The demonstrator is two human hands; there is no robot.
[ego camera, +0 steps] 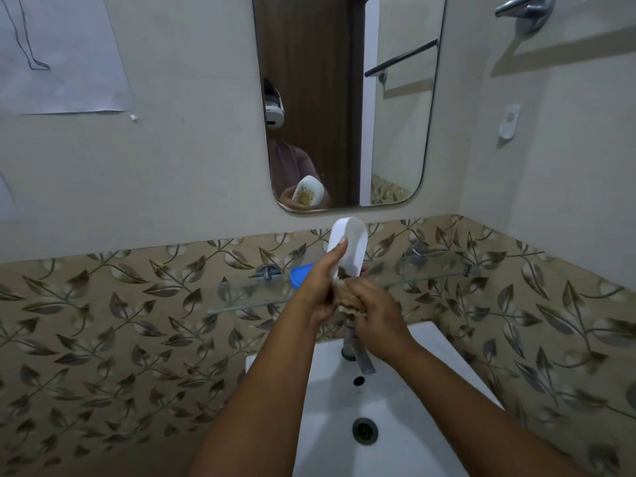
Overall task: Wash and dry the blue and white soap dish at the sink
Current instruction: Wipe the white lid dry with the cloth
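My left hand (318, 290) grips the white part of the soap dish (351, 247) and holds it upright above the tap, its hollow side facing me. Against the dish's lower end my right hand (375, 318) holds a crumpled brown cloth (346, 299). The blue part of the soap dish (301, 275) lies on the glass shelf (241, 292) behind my left hand, partly hidden. The mirror (395, 132) reflects the dish's back, which carries a yellowish pattern.
The white sink (395, 425) lies below my arms, with its drain (364, 430) and a chrome tap (354, 349); no water runs. A towel bar (523, 5) is at upper right, a white wall hook (508, 125) beside the mirror, and a paper sheet (62, 53) at upper left.
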